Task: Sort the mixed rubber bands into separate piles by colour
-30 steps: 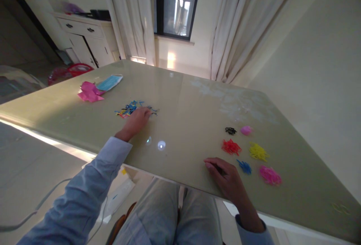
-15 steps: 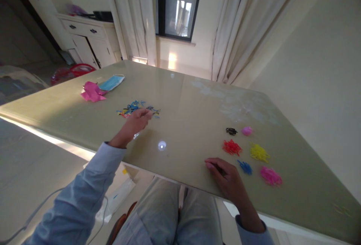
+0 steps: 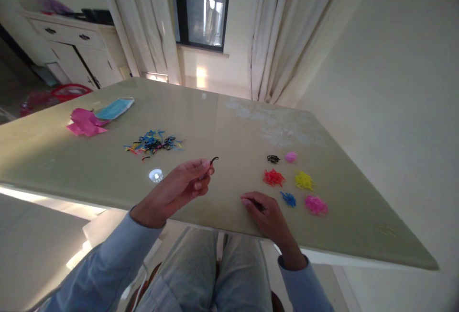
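Observation:
My left hand (image 3: 186, 183) pinches a small black band (image 3: 214, 160) above the table, right of the mixed pile of coloured bands (image 3: 154, 142). Resting on the table near its front edge, my right hand (image 3: 266, 214) has its fingers curled together; whether something is inside cannot be made out. Beyond and right of it lie separate small heaps: black (image 3: 273, 159), red (image 3: 273, 177), blue (image 3: 288, 199), yellow (image 3: 304, 180), bright pink (image 3: 316, 205) and light pink (image 3: 290, 157).
On the left of the table (image 3: 222, 135) lie a crumpled pink sheet (image 3: 86, 122) and a blue face mask (image 3: 115, 108). A white cabinet (image 3: 79, 49) stands behind at the left. Curtains and a window are beyond the table.
My left hand has lifted away from the mixed pile and moved right, towards my right hand, with a black band in its fingertips. The view has turned slightly to the right.

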